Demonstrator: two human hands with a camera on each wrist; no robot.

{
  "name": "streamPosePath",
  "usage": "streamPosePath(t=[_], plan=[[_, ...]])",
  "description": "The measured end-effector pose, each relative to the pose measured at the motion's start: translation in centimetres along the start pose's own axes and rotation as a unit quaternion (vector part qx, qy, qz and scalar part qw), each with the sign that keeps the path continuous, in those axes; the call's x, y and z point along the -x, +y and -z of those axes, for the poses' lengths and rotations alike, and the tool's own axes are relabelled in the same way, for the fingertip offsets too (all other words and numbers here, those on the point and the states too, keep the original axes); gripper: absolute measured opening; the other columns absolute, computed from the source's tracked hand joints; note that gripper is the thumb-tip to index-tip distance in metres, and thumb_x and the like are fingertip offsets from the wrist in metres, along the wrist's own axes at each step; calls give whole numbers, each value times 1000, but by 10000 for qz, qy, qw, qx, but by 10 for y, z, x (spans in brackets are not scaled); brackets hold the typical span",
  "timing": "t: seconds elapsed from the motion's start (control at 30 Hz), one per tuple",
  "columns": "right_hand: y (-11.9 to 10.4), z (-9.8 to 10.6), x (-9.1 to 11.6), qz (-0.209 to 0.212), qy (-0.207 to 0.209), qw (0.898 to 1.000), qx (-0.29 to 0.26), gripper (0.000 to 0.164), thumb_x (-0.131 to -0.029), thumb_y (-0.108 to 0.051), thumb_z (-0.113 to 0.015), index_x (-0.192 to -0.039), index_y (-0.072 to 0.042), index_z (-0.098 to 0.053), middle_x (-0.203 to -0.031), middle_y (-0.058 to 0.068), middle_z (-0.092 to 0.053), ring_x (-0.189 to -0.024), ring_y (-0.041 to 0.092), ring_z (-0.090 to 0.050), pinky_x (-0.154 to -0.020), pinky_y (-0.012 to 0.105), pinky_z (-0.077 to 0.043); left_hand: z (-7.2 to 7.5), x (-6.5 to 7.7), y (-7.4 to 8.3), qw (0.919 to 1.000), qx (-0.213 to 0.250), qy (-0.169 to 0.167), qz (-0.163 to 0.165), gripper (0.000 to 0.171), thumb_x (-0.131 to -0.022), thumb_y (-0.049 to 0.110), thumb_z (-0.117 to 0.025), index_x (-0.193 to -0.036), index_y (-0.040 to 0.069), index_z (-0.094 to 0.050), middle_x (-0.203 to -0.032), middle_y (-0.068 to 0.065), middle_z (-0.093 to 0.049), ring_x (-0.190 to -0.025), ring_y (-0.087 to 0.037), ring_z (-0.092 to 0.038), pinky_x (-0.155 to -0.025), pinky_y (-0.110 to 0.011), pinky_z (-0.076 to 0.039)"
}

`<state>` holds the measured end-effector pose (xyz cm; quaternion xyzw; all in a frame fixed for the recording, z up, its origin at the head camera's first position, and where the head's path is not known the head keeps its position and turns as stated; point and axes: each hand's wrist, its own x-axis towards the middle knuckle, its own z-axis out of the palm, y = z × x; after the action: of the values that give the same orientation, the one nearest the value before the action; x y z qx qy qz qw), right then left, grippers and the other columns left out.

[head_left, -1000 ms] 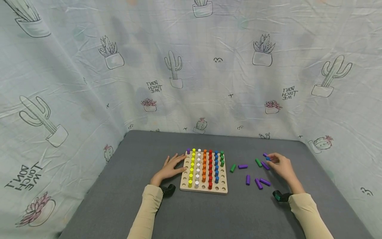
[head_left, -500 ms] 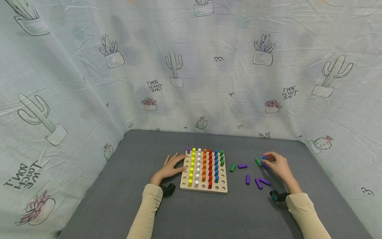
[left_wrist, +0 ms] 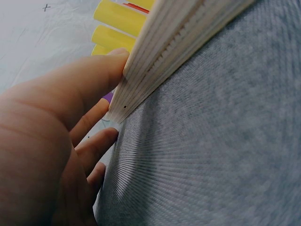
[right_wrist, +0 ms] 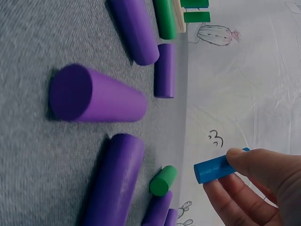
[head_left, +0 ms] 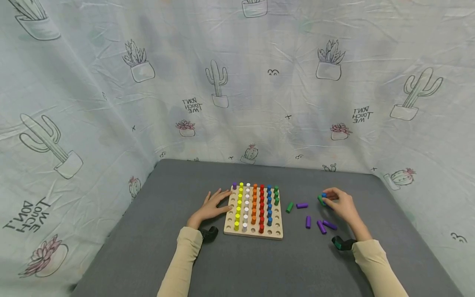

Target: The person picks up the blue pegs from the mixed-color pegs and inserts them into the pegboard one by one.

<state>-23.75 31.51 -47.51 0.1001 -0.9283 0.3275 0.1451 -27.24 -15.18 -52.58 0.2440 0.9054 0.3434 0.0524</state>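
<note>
My right hand [head_left: 342, 205] pinches a blue peg [right_wrist: 214, 169] between thumb and fingers, raised above the table on the right. Close by, a green peg [head_left: 320, 200] lies partly behind the blue one in the head view. The wooden pegboard [head_left: 252, 236] sits mid-table, with upright rows of yellow, white, orange, red, blue and green pegs and one purple peg [head_left: 234, 186] at its far left corner. Along the board's left edge rests my left hand [head_left: 211, 209], fingers extended. In the left wrist view its thumb [left_wrist: 106, 68] touches the board's side.
Between board and right hand lie loose pegs: a green peg [head_left: 289, 207] and several purple ones, such as a purple peg [head_left: 308, 222] and a purple peg [right_wrist: 99, 94] seen large in the right wrist view. A patterned curtain [head_left: 282, 95] surrounds the grey table [head_left: 274, 268].
My right hand has lifted the blue peg and drawn it leftward, over the nearby green peg. My left hand stays at the board's edge.
</note>
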Motion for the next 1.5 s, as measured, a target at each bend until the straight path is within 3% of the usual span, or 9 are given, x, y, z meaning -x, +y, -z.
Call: streamPosePath(t=[0.13, 0.33, 0.57, 1.13, 1.5], plan=[[-2, -3, 0, 48, 1, 10000, -8, 24, -80, -14, -64, -100, -3, -59, -87, 13, -63, -77, 25, -60, -55, 39, -49, 0, 0, 0, 10000, 2, 10, -53, 65, -82, 49, -51, -138, 24, -29, -143, 0, -26, -134, -25, -7, -104, -51, 10], [-9, -5, 1, -28, -105, 9999, -88, 23, -80, -14, -63, -101, -5, -59, -90, 12, -64, -80, 28, -61, -64, 38, -51, 0, 0, 0, 10000, -57, 0, -21, 65, -83, 50, -50, -138, 24, -28, -143, 0, -25, -134, -23, -6, -104, -50, 9], [-16, -8, 2, -40, -244, 9996, -155, 24, -81, -14, -63, -103, -7, -58, -92, 12, -64, -82, 28, -61, -65, 38, -51, 0, 0, 1, 10000, -66, 12, -16, 65, -83, 49, -51, -138, 24, -28, -143, 1, -25, -134, -23, -7, -104, -50, 10], [-28, -20, 4, 246, -266, 9991, -212, 21, -80, -15, -64, -100, -9, -60, -87, 5, -64, -78, 21, -61, -65, 35, -50, 0, 1, 1, 10000, -47, 21, -67, 64, -83, 48, -51, -138, 23, -29, -143, 2, -26, -134, -23, -7, -104, -50, 9], [-40, -29, 7, 377, -267, 9981, -395, 22, -79, -14, -65, -99, -7, -60, -87, 5, -64, -78, 21, -61, -69, 41, -49, 1, 1, 1, 10000, -50, 7, -58, 64, -83, 48, -51, -138, 22, -29, -143, 0, -26, -134, -24, -7, -104, -50, 10]])
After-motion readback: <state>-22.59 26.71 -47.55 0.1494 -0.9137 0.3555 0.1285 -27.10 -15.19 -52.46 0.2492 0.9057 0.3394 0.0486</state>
